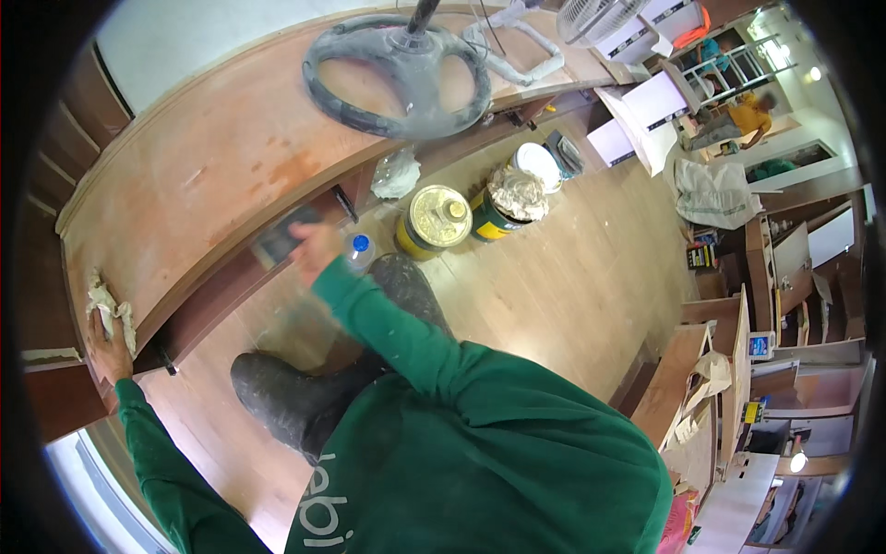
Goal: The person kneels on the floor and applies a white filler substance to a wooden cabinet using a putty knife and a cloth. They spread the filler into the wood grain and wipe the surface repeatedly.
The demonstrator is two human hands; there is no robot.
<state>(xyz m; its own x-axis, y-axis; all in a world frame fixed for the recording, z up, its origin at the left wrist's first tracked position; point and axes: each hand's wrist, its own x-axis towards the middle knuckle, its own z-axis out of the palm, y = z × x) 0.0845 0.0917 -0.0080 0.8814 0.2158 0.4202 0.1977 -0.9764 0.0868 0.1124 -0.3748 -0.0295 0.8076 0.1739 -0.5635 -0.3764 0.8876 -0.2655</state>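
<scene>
My left hand [111, 350] lies at the near left end of a curved wooden counter [228, 166], its fingers over a crumpled off-white rag [104, 305]. In my right hand [318, 251] is a dark flat block [285, 235] with a paler edge, possibly a sanding block; motion blurs both. The block is by the counter's front edge, and I cannot tell whether it touches the wood. Reddish-brown smears [294, 170] mark the counter top. Below the right hand, a plastic bottle with a blue cap [360, 244] stands on the floor.
A dusty fan base [422, 90] stands on the counter. Along its foot are a yellow-topped can [436, 218], a can topped with crumpled cloth [516, 197] and a white-lidded bucket [536, 166]. Wooden cabinets [727, 388] line the right; a person in yellow [747, 118] stands far off.
</scene>
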